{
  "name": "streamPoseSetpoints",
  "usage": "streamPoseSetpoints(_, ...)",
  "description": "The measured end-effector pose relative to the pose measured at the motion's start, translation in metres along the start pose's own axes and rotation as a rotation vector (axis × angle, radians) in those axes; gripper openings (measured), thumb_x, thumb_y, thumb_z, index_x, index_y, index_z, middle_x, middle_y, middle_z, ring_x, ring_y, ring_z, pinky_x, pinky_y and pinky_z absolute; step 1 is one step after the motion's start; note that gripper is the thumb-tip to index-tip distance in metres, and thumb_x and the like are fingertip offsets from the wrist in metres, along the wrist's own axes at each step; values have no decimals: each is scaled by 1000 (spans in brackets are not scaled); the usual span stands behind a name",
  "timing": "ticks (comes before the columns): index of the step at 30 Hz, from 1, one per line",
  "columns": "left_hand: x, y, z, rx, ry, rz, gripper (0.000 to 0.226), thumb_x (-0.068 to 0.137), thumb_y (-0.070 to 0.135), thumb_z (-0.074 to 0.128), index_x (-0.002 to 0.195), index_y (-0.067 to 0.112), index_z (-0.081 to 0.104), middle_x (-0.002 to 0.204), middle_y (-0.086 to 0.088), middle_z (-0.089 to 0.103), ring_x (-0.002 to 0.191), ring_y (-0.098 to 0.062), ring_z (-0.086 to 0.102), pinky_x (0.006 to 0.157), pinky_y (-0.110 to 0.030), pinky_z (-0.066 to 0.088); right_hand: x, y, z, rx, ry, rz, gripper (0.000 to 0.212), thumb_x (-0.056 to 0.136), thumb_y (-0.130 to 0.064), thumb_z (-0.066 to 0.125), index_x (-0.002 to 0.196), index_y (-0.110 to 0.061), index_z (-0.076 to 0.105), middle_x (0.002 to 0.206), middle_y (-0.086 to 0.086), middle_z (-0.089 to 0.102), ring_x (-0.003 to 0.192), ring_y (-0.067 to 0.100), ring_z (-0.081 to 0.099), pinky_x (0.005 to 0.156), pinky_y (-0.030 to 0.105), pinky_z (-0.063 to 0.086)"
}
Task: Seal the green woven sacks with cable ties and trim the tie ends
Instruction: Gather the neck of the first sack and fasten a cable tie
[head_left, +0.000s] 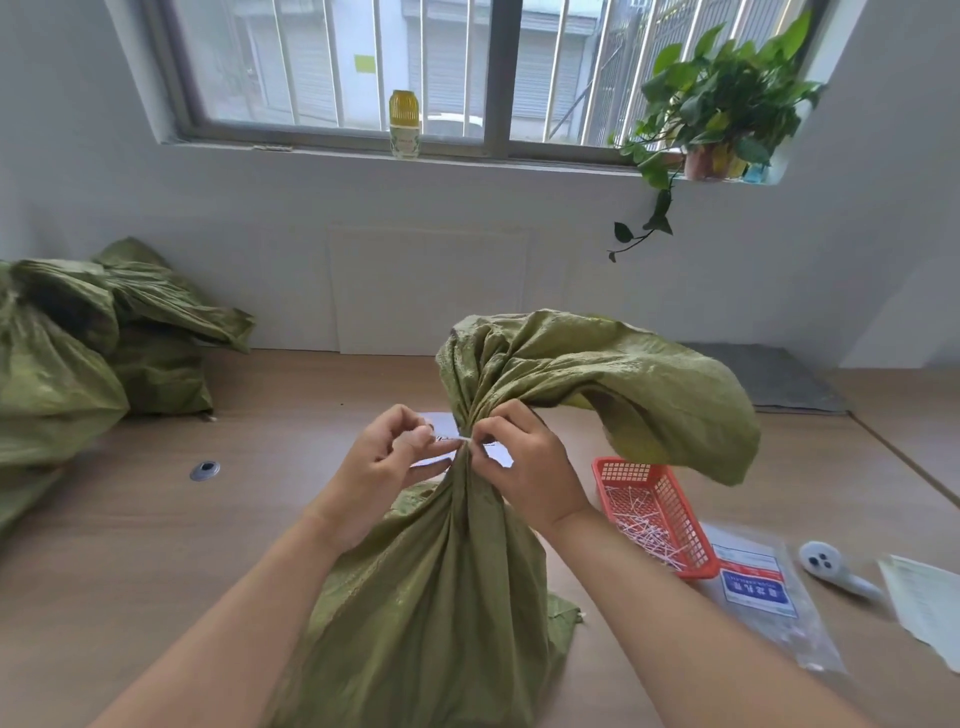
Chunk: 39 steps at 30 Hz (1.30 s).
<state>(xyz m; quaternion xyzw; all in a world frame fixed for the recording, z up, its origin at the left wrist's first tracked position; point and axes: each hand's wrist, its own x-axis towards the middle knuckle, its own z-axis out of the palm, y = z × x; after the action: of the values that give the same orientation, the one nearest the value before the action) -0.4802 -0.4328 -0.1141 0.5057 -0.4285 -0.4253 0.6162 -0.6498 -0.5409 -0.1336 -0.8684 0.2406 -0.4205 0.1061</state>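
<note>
A green woven sack (441, 587) stands on the wooden table in front of me, its mouth gathered into a tight neck with the loose top flopping to the right. A thin white cable tie (457, 439) runs around that neck. My left hand (384, 462) pinches the tie's free end on the left of the neck. On the right side my right hand (524, 462) pinches the tie at the neck, fingers curled against the bunched fabric.
Other green sacks (78, 353) lie piled at the table's left. A red mesh basket (660, 514) with white tie pieces stands to the right, then a clear packet of ties (758, 587), a white tool (831, 569) and a paper sheet (930, 603). A round grommet (204, 470) sits left.
</note>
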Motion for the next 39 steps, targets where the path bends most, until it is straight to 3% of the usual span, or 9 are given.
streamPoseSetpoints(3, 7, 5, -4, 202, -28, 35, 31, 98, 37, 56, 90, 7, 55, 86, -9, 59, 90, -21, 68, 85, -45, 61, 0, -2, 2, 13, 0, 13, 4, 94, -13, 74, 92, -10, 73, 94, -4, 62, 82, 2, 54, 79, 14, 47)
streamPoseSetpoints(6, 11, 9, -2, 426, -39, 116, 39, 95, 55, 59, 81, 19, 57, 71, -4, 49, 64, -19, 45, 60, -38, 42, 4, -7, 3, 32, 13, 12, 5, 94, -15, 75, 93, -10, 75, 93, -4, 63, 79, -1, 52, 78, 9, 44)
streamPoseSetpoints(11, 16, 5, 2, 509, -43, 176, 37, 107, 23, 53, 71, 14, 51, 60, 4, 39, 57, -16, 34, 55, -36, 28, 4, -12, 3, 88, 23, 29, 4, 92, -13, 76, 90, -11, 73, 87, -5, 62, 77, 1, 52, 75, 9, 43)
streamPoseSetpoints(16, 12, 6, 12, 334, -14, 169, 38, 108, 19, 52, 74, 3, 48, 61, -1, 38, 60, -22, 30, 56, -50, 22, 6, -12, 2, 147, 37, 81, 10, 88, -9, 77, 91, -14, 69, 88, -7, 63, 85, 7, 59, 79, 12, 44)
streamPoseSetpoints(20, 11, 5, 14, 195, -17, 140, 38, 108, 16, 50, 77, -6, 46, 56, 10, 41, 55, -13, 30, 56, -44, 19, 5, -8, 4, 144, -2, 101, 13, 88, -10, 74, 93, -18, 66, 91, -12, 58, 88, 0, 54, 80, 10, 40)
streamPoseSetpoints(24, 14, 3, 10, 129, -16, 113, 39, 108, 16, 51, 77, -7, 49, 58, 5, 36, 57, -17, 27, 61, -48, 17, 5, -3, 9, 181, -13, 129, 14, 88, -8, 74, 94, -18, 66, 91, -10, 62, 89, -1, 56, 81, 11, 42)
streamPoseSetpoints(29, 13, -13, 6, 183, 1, 66, 39, 108, 15, 51, 77, -8, 49, 60, -1, 37, 57, -16, 31, 55, -32, 25, -1, 4, 18, 261, -48, 210, 8, 90, -10, 77, 92, -14, 71, 89, -6, 68, 89, 4, 63, 83, 12, 46)
streamPoseSetpoints(36, 21, -31, -4, 288, 78, -114, 34, 105, 28, 58, 80, 5, 64, 66, -9, 60, 56, -20, 52, 49, -27, 43, -15, 10, 28, 360, -19, 488, 11, 91, -19, 78, 102, -20, 82, 91, -11, 77, 84, 7, 72, 76, 22, 57)
streamPoseSetpoints(39, 26, -35, -4, 348, 104, -152, 32, 98, 43, 65, 94, 11, 66, 81, -9, 70, 63, -19, 64, 60, -35, 56, -9, 2, 26, 429, 12, 636, 13, 97, -24, 70, 103, -21, 82, 79, -12, 76, 72, 1, 68, 70, 20, 54)
